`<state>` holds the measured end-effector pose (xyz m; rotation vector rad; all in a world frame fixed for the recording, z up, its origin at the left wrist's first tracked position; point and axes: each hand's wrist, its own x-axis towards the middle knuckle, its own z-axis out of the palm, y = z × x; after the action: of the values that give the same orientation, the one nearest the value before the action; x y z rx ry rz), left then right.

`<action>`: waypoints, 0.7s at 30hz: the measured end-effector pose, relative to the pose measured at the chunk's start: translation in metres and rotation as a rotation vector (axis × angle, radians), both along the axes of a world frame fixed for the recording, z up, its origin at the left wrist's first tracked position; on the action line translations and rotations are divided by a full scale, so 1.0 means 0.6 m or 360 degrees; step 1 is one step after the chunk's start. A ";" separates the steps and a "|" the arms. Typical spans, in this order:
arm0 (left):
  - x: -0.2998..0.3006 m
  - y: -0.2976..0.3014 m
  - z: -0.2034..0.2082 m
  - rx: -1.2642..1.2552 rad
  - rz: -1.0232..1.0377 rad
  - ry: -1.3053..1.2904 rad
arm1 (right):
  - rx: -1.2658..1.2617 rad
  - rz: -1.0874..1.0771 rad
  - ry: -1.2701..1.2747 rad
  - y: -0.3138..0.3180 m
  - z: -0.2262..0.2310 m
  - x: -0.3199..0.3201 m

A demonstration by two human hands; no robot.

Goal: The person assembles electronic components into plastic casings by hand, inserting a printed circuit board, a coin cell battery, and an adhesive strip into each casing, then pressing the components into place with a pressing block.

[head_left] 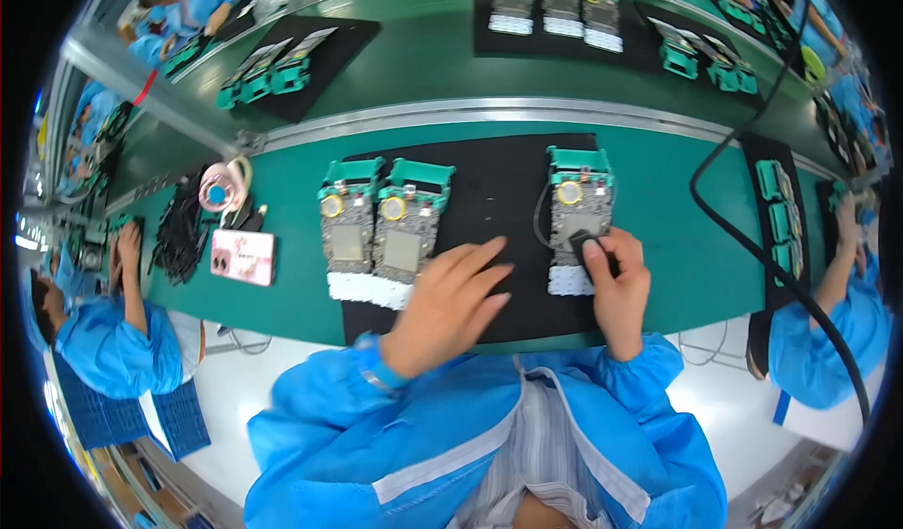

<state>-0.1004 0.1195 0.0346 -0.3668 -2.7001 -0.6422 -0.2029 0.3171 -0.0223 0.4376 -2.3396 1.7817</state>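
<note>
My right hand (625, 289) pinches a small black block-like piece (608, 264) between thumb and fingers. It rests against the lower part of a grey circuit board (579, 205) with a green plastic frame at its top, a round gold disc and a white lower end. A thin grey cable curves along that board's left side. Fingers spread, my left hand (442, 305) hovers over the black mat (499, 190), holding nothing. Close to it lie two similar circuit boards, one at the far left (346, 233) and one beside it (406, 237), whose lower corner the hand partly covers.
Left on the green bench are a pink fan (222, 189), a pink phone (243, 256) and bundled black cables (181, 233). A metal rail (470, 112) edges the bench's back; more boards lie beyond it. A black hanging cable (752, 242) crosses the right side. Co-workers sit on both sides.
</note>
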 end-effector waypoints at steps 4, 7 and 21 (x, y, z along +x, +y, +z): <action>-0.064 0.059 -0.041 0.0730 0.0154 -0.0072 | -0.0100 0.0142 -0.0092 -0.002 0.020 -0.003; -0.048 0.076 -0.044 0.0768 0.0175 -0.0157 | -0.0120 0.0296 -0.0230 0.000 0.028 0.002; -0.057 0.080 -0.063 0.0626 0.0202 -0.0135 | -0.0014 -0.0057 -0.0089 -0.002 -0.021 0.068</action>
<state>-0.1347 0.1673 -0.0032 -0.0675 -2.5644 -1.1433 -0.1621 0.3160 -0.0349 0.3468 -2.3599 1.8104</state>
